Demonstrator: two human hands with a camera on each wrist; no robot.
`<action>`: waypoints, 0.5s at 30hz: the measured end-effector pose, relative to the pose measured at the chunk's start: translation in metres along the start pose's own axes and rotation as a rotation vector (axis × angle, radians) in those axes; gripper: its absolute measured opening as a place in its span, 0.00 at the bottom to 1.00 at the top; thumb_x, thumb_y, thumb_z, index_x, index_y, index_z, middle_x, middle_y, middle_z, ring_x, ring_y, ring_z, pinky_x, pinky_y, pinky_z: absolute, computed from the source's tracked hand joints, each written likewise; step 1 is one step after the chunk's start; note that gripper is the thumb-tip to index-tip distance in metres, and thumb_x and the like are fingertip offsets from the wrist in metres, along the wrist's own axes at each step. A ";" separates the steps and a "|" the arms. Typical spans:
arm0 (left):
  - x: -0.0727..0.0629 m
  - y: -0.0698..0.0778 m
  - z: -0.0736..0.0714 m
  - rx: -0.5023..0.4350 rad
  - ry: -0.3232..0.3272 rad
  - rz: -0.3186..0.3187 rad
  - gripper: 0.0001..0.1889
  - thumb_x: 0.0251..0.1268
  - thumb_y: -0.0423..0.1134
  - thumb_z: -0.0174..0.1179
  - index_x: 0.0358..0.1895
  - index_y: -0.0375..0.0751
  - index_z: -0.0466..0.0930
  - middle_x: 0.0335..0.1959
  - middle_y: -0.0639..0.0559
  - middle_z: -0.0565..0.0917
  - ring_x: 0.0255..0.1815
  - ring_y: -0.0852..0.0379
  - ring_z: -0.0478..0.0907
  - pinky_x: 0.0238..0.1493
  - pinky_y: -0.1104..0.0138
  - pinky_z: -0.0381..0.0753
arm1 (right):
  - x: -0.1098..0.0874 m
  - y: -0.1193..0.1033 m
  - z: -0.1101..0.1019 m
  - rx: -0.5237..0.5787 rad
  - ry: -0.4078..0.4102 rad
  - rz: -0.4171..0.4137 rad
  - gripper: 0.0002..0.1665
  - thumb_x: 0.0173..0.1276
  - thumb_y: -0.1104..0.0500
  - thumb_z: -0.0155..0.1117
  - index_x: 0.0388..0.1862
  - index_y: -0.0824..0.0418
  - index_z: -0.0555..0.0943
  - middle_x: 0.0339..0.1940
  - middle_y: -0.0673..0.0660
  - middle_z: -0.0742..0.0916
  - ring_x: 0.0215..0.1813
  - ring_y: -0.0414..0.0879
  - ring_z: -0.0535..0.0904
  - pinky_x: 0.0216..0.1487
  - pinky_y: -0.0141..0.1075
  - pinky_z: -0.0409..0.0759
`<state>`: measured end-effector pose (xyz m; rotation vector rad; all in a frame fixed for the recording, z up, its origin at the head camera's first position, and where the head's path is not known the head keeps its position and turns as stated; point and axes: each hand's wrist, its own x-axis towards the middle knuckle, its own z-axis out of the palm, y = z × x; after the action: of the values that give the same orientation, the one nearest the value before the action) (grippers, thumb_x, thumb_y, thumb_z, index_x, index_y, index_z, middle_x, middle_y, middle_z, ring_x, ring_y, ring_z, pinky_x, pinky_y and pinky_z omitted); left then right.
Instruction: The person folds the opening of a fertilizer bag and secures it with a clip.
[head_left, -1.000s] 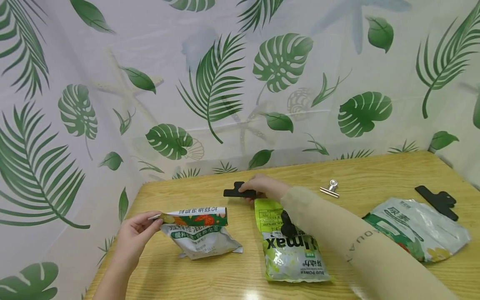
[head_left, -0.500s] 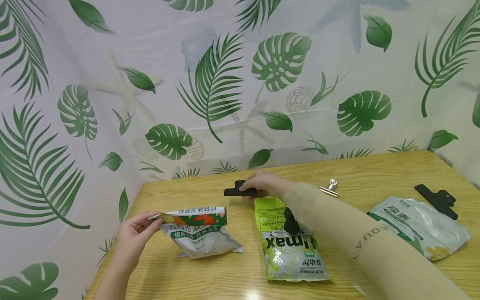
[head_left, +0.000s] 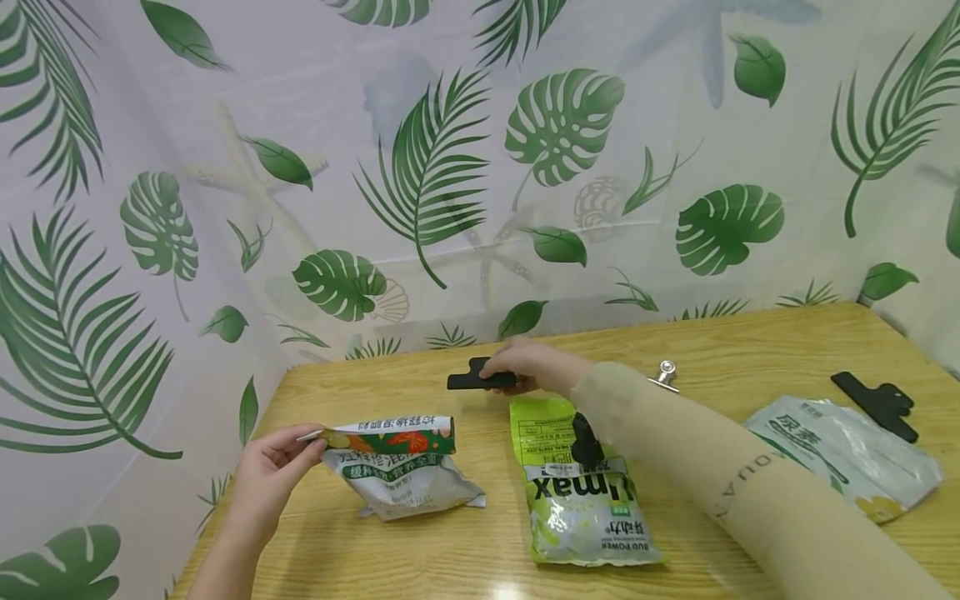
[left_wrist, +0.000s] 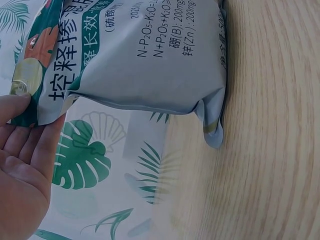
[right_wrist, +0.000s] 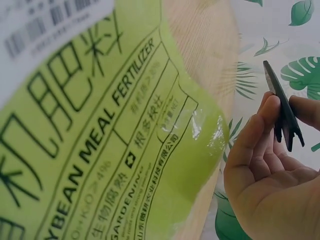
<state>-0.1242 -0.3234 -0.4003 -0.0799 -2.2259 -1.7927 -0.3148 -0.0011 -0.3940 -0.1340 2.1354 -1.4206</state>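
- The left hand [head_left: 273, 467] pinches one end of the left bag's folded top; with only that end held, the fold could spring loose toward the right.
- The left bag [head_left: 405, 487] leans low on the table; a pull on its top could probably tip or slide it.
- The right hand [head_left: 531, 364] grasps the held clip [head_left: 468, 379] between thumb and fingers, near the table's back; an uneven pinch could twist it or let it slip. Whether its mouth is parted I cannot tell.
- The green bag [head_left: 558, 500] lies flat beneath the right sleeve [head_left: 697, 467]; a low forearm could drag it or catch the black piece [head_left: 587, 442] on it.
- The metal clip [head_left: 667, 368], partly behind the sleeve, could get knocked.
- The right bag [head_left: 862, 450], with the far clip [head_left: 881, 407] at its edge, seems at little risk unless the sleeve brushes it.
- The table [head_left: 495, 542] is wood-grained, with a light glare at the front; smooth packaging might skid there.
- Pale cloth [head_left: 465, 158] printed with green leaves hangs at the left, back and right.
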 end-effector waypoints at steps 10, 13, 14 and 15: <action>0.001 0.002 0.000 -0.013 -0.006 -0.007 0.19 0.72 0.19 0.62 0.42 0.51 0.92 0.38 0.66 0.90 0.39 0.70 0.88 0.45 0.77 0.88 | -0.010 -0.008 0.003 -0.023 -0.055 -0.018 0.24 0.75 0.59 0.66 0.65 0.70 0.81 0.42 0.62 0.92 0.31 0.41 0.85 0.52 0.39 0.90; 0.001 0.003 0.000 -0.018 -0.008 -0.008 0.19 0.72 0.19 0.62 0.42 0.51 0.92 0.38 0.66 0.90 0.39 0.70 0.88 0.45 0.76 0.88 | -0.013 -0.010 0.004 -0.029 -0.068 -0.017 0.26 0.74 0.60 0.66 0.67 0.71 0.79 0.43 0.64 0.92 0.31 0.41 0.85 0.49 0.37 0.90; 0.001 0.003 0.000 -0.020 -0.009 -0.008 0.20 0.72 0.19 0.62 0.42 0.52 0.92 0.38 0.66 0.90 0.39 0.70 0.88 0.44 0.76 0.88 | -0.014 -0.010 0.004 -0.033 -0.072 -0.017 0.26 0.74 0.60 0.66 0.67 0.71 0.79 0.44 0.64 0.92 0.31 0.41 0.85 0.48 0.37 0.90; 0.001 0.003 0.000 -0.021 -0.009 -0.007 0.20 0.72 0.19 0.61 0.42 0.52 0.92 0.38 0.66 0.91 0.39 0.70 0.88 0.44 0.76 0.88 | -0.015 -0.010 0.004 -0.032 -0.078 -0.019 0.26 0.74 0.60 0.66 0.67 0.72 0.79 0.44 0.64 0.92 0.31 0.41 0.85 0.48 0.36 0.90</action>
<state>-0.1248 -0.3229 -0.3966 -0.0855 -2.2161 -1.8233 -0.3026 -0.0029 -0.3800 -0.2187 2.0988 -1.3696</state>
